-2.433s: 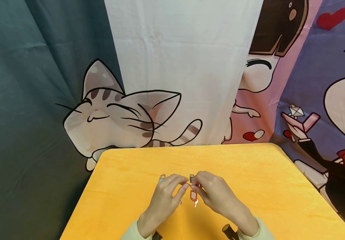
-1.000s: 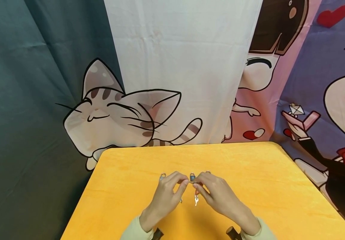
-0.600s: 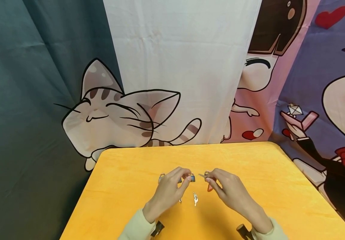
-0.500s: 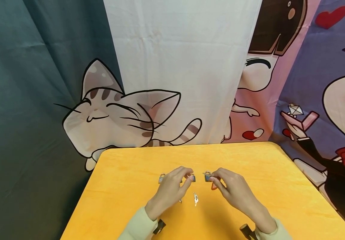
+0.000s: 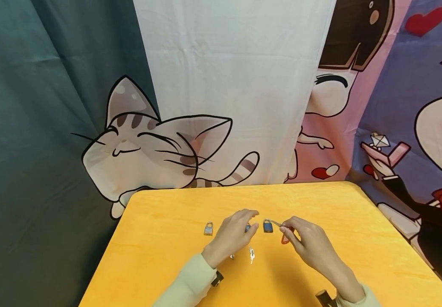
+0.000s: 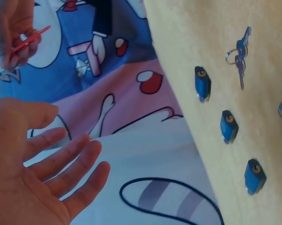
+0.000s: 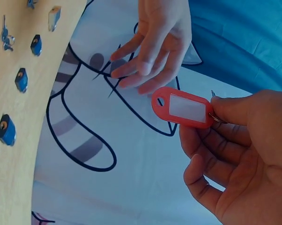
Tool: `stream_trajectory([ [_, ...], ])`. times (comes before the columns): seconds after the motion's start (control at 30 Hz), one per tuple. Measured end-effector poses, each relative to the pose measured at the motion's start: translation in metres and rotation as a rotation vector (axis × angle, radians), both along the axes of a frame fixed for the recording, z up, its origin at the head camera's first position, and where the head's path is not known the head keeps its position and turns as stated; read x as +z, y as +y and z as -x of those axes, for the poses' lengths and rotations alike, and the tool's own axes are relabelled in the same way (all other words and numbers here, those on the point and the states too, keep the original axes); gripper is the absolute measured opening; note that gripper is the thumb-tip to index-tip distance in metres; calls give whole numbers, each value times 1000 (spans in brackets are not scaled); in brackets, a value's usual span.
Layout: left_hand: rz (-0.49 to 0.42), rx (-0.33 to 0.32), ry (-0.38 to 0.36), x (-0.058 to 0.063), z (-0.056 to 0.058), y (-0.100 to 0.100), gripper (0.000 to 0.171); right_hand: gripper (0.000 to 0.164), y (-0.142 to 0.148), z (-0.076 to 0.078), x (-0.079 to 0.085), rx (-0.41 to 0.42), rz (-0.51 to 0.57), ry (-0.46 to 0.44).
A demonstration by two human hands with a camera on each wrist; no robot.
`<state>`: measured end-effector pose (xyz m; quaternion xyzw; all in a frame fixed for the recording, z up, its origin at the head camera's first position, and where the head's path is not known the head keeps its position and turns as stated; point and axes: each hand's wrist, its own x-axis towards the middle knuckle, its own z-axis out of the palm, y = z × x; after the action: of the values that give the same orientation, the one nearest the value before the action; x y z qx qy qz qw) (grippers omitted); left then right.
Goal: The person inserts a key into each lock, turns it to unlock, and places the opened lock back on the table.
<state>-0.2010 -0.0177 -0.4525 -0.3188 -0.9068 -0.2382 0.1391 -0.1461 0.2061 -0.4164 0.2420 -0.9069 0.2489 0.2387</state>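
Note:
My right hand (image 5: 311,243) pinches a small silver key (image 5: 276,223) between thumb and fingers, right of a blue padlock (image 5: 268,226). From the key's ring hangs a red key tag (image 7: 188,107) with a white label, plain in the right wrist view. My left hand (image 5: 230,232) hovers with fingers spread and holds nothing, as its palm (image 6: 24,178) shows. Behind its fingers another blue padlock (image 5: 248,228) is partly covered. One more blue padlock (image 6: 255,176) stands in line with these in the left wrist view; the left hand hides it in the head view.
A pale-sided padlock (image 5: 208,229) stands at the row's left end. Two keys on a ring (image 5: 251,254) lie nearer me on the yellow table (image 5: 159,260). Beside my left wrist, another small metal piece (image 5: 232,256) shows partly. A printed cartoon curtain (image 5: 236,85) hangs behind the table.
The hands, earlier together at the key ring, have parted. My right hand carries the key and red tag rightward; my left hand's fingers have let go and spread, and it has shifted right.

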Motion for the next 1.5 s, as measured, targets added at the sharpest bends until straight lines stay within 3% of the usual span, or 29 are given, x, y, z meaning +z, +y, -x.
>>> stream_trajectory([
  [0.27,70,6,-100,-17,12,24,42,15,7,0,-5,-18,3,12],
  [0.53,101,52,-172,-32,20,31,45,15,4,1,-4,0,24,18],
  [0.83,72,109,-188,-33,38,51,42,12,4,1,-1,-20,19,18],
  [1.0,63,157,-236,-34,44,58,41,10,6,1,0,-36,17,32],
  [1.23,58,185,-298,-43,52,69,37,16,10,-2,-4,-46,11,24],
  [1.43,53,234,-342,-52,56,78,17,16,13,-4,-7,-57,0,5],
  [1.5,32,252,-378,-56,58,81,18,16,13,-4,-7,-58,2,4],
])
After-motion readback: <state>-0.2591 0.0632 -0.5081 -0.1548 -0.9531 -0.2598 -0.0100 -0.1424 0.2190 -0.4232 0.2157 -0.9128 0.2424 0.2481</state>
